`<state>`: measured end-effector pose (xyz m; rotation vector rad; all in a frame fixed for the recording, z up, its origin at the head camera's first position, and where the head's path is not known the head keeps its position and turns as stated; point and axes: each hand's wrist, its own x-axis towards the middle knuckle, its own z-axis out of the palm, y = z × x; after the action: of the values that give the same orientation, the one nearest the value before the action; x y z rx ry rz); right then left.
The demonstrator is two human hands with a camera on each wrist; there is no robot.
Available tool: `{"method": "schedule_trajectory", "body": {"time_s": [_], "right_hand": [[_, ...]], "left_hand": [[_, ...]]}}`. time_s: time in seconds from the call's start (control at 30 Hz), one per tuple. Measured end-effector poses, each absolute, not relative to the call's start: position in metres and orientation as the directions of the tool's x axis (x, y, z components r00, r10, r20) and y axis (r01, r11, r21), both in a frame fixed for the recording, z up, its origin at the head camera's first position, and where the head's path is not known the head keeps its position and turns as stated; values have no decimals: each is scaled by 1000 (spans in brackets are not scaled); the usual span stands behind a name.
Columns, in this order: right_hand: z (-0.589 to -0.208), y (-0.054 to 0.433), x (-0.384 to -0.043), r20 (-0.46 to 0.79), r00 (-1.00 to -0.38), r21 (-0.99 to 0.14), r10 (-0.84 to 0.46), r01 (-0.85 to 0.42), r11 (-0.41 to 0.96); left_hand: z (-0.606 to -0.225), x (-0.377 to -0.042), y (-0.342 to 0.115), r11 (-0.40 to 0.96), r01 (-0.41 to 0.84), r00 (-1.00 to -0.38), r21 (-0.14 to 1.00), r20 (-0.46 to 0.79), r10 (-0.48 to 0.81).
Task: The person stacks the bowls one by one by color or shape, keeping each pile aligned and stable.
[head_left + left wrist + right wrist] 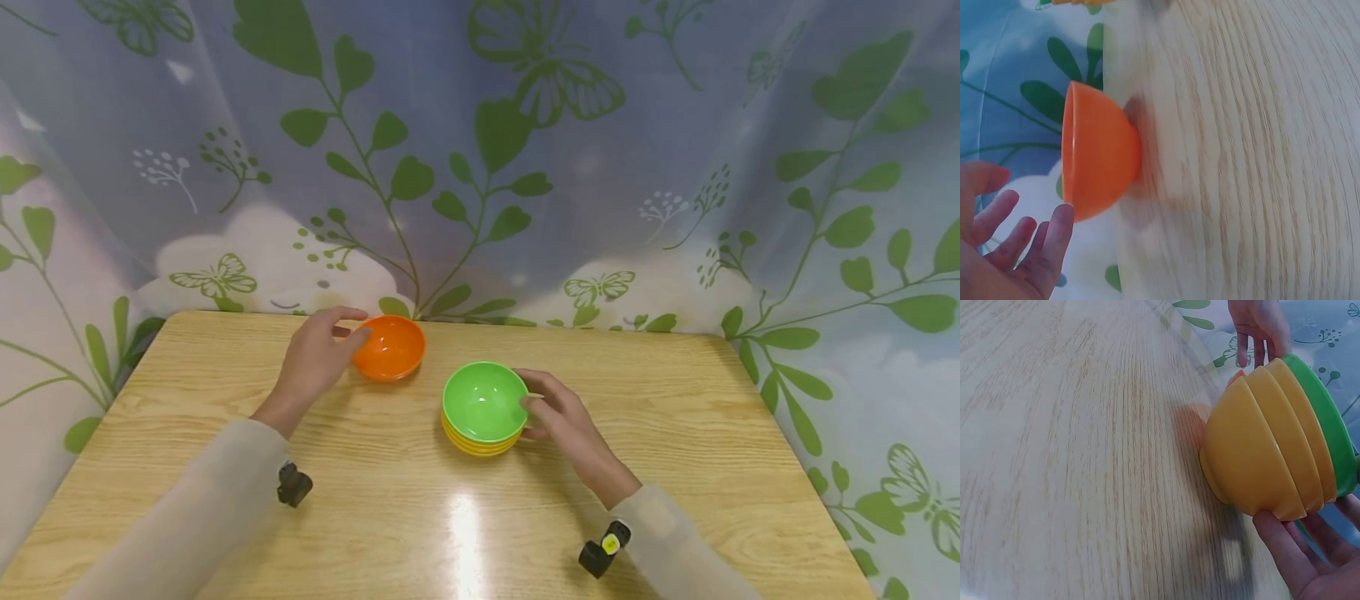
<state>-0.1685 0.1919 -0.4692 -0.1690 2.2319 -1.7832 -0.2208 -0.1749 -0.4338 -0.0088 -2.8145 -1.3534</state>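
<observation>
An orange bowl (389, 348) sits upright near the far edge of the table. My left hand (321, 352) is at its left side, fingers loosely extended. One fingertip meets or overlaps the rim of the orange bowl (1100, 150) in the left wrist view; contact is hard to tell. Right of it stands a nested stack, a green bowl (486, 402) on top of several yellow bowls (1260, 444). My right hand (566, 425) holds the stack's right side, thumb at the green rim and fingers around the outside. In the right wrist view, fingers (1285, 550) touch the yellow bowls.
The wooden table (337, 517) reaches back to a patterned curtain (585, 192) with leaves and butterflies. Both wrists wear small black cameras, the left camera (293, 483) and the right camera (604, 548).
</observation>
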Motion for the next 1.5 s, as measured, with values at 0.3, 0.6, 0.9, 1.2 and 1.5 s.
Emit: {"method": "schedule_trajectory", "body": {"time_s": [0.3,0.6,0.9,1.2,1.5], "right_hand": [[-469,192,-169,-154,-955,-969,-254,95,228],[-469,191,-169,-154,-956,-969,-251,96,228],[-469,191,-169,-160,-955,-968,-249,102,230],[-468,192,-169,-160,-953,-968,-255,100,231],[-468,192,-169,-159,-953,-968,-256,100,230]], "left_hand": [[-437,-221,-188,662,-41,-998,748,-6,-55],[-448,-224,-195,683,-68,-998,727,-47,-49],[-458,-221,-189,553,-136,-989,822,-145,-27],[-466,-221,-184,439,-226,-971,870,-239,-25],[-479,-224,-179,272,-260,-963,927,-268,-8]]}}
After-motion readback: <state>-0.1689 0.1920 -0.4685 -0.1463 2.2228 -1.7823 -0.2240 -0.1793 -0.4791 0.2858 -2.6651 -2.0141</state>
